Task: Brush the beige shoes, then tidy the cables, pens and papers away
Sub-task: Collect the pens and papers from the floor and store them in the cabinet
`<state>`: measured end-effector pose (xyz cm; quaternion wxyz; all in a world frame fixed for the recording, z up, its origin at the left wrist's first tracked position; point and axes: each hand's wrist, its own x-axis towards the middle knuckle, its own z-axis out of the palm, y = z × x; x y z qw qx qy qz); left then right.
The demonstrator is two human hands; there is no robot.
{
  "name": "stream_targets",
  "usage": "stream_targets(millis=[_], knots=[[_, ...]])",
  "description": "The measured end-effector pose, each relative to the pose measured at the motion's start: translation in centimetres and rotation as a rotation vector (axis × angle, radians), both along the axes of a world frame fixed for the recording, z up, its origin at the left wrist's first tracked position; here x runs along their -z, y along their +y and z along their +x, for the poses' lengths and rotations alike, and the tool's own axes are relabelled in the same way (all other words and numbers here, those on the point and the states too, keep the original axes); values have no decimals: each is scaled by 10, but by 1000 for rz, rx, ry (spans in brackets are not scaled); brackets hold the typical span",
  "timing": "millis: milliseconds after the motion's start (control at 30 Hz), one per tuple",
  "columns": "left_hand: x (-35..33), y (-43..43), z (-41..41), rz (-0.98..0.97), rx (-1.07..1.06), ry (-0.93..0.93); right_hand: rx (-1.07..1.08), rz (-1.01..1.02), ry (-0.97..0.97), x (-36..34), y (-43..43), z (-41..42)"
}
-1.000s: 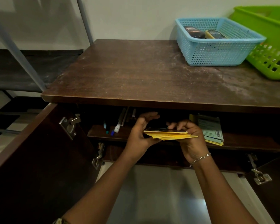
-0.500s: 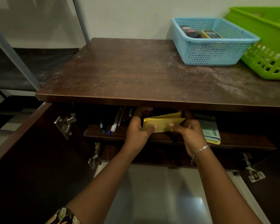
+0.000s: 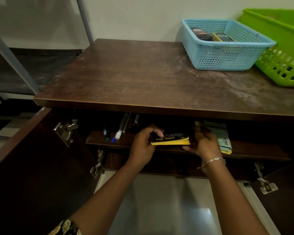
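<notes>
Yellow-edged and black-faced with yellow print, a flat stack of papers [image 3: 170,139] is gripped at its left end by the left hand [image 3: 143,146], while the right hand [image 3: 202,143] is cupped under its right end — fingers curled beneath. It is held level just above the cabinet shelf [image 3: 253,148]. Pens [image 3: 118,133] lie to the left, more papers [image 3: 225,141] to the right.

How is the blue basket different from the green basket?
The blue basket has tiny holes; the green basket has bigger ones. The blue basket shows whole, holding two things; the green basket is cut off by the picture's edge. Both are plastic and sit on the cabinet top.
</notes>
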<state>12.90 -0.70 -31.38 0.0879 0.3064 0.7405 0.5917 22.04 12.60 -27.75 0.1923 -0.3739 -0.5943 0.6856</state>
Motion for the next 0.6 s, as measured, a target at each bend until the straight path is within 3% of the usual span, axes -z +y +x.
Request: stream_targets(millis=[100,200,267,367,600], knots=[[4,-6,2,-49,3,53,-125,-222,-46,-4,-3,6],[1,-12,2,-67,-82,72,-132,-183,-48,-1,-9,4],[-3,-14,0,30,-152,-74,-81,-159,18,1,-9,1],[-20,-12,-7,80,-115,-278,-67,-39,79,0,-10,-5],[-18,-3,-14,-83,-195,-252,-172,313,-23,10,-11,-17]])
